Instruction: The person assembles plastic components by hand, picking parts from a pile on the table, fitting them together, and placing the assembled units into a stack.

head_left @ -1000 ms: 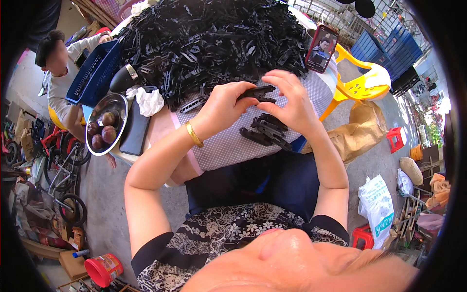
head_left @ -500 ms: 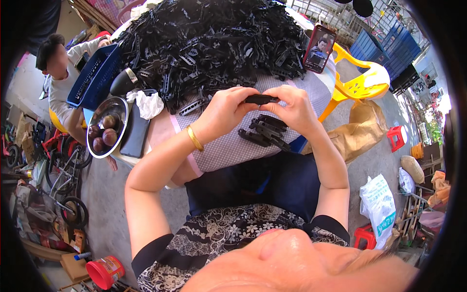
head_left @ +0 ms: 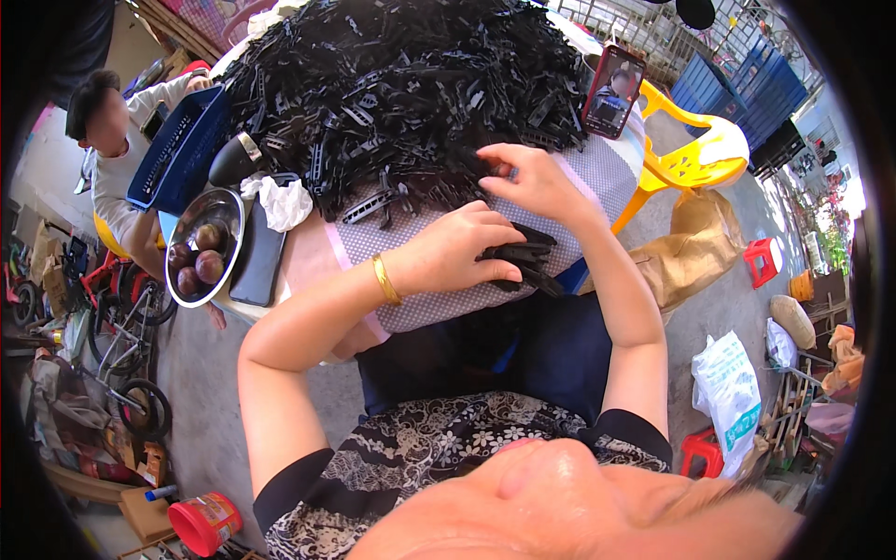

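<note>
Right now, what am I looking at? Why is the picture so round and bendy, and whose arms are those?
The picture comes from a small camera worn on a person's head, looking down. Its lens sees very wide, so straight edges bend near the rim. The two bare arms coming up from the bottom belong to that person.

In front of them is a table with a dotted cloth, heaped with a big pile of black plastic pieces. The left hand, with a gold bangle on its wrist, rests on a small stack of black pieces at the table's near edge. The right hand reaches to the pile and pinches a piece there.

Also on the table: a metal bowl of dark round fruit, a crumpled tissue and a propped-up phone. Another person sits at the far left.
</note>
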